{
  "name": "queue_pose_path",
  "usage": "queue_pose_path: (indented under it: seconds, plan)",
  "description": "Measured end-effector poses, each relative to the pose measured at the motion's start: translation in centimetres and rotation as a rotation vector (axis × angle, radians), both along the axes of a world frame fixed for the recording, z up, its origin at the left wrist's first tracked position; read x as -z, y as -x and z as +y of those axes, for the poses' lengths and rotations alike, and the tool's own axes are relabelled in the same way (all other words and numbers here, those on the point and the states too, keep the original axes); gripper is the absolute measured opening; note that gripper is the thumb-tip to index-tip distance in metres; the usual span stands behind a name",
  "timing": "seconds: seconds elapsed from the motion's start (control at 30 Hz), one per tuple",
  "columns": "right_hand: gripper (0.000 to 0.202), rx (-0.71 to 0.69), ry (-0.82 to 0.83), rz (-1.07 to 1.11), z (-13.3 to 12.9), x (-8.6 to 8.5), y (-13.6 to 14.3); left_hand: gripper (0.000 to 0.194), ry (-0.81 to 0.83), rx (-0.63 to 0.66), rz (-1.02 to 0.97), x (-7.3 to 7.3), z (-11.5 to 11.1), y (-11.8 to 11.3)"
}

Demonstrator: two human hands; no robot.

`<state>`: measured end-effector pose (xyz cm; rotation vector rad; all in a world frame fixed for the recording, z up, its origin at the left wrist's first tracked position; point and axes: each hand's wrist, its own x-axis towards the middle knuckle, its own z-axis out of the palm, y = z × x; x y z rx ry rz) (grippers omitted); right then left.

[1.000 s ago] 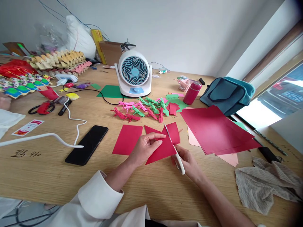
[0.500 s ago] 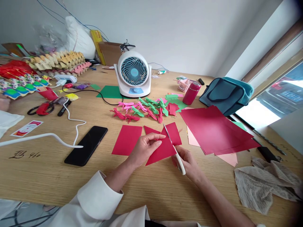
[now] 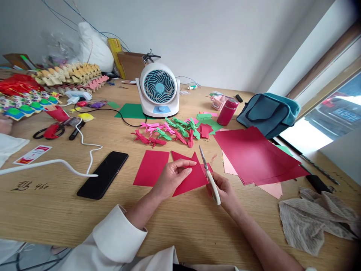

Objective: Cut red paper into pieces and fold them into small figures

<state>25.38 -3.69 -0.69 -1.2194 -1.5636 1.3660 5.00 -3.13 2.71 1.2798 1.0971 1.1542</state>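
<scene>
Pinched between the thumb and fingers of my left hand (image 3: 175, 176) is a red sheet of paper (image 3: 190, 181), its right edge freshly cut and slanting. My right hand (image 3: 224, 190) grips white-handled scissors (image 3: 212, 181), blades pointing up and away, just right of that edge. A cut-off red piece shows partly behind the blades and by my right fingers; whether it is held I cannot tell. Left of my left hand lies a red paper rectangle (image 3: 150, 167). Beyond my hands rest several folded paper figures (image 3: 169, 131) in pink, green and red.
A white fan (image 3: 160, 88) stands at the back. A black phone (image 3: 103, 175) and white cable lie left, near black-and-red scissors (image 3: 50, 131). To the right are large red sheets (image 3: 256, 156), a red bottle (image 3: 228, 112), a blue bag (image 3: 269, 114) and a crumpled cloth (image 3: 307, 218).
The scissors have come off the sheet's edge. The strip on the right has separated from the sheet and dropped lower behind the blades. My left hand has barely moved.
</scene>
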Motion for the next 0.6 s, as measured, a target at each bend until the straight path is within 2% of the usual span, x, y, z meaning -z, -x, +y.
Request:
queue_pose_path:
  seconds: [0.13,0.2,0.27,0.33,0.43,0.5,0.6]
  plan:
    - [0.033,0.088,-0.123,-0.136,1.1,-0.2,-1.2,0.027,0.009,-0.014,0.020,0.5,0.3,0.1]
    - [0.030,0.166,-0.231,-0.330,1.9,-0.3,-2.5,0.026,-0.005,-0.032,0.040,0.8,0.6,0.2]
    - [0.026,0.253,-0.310,-0.616,2.9,-0.5,-4.2,0.025,-0.023,-0.067,0.042,1.2,1.0,0.5]
    - [0.021,0.320,-0.330,-0.871,3.9,-0.5,-6.0,0.026,-0.016,-0.108,0.010,1.6,1.5,0.8]
    - [0.029,0.388,-0.300,-1.135,5.0,-0.5,-8.6,0.027,-0.001,-0.168,-0.067,1.9,2.0,1.2]
    - [0.033,0.445,-0.262,-1.237,5.3,-0.4,-10.0,0.027,-0.007,-0.201,-0.103,1.9,2.3,1.3]
    - [0.038,0.528,-0.225,-1.279,5.5,-0.2,-11.6,0.027,-0.016,-0.229,-0.149,1.9,2.5,1.4]
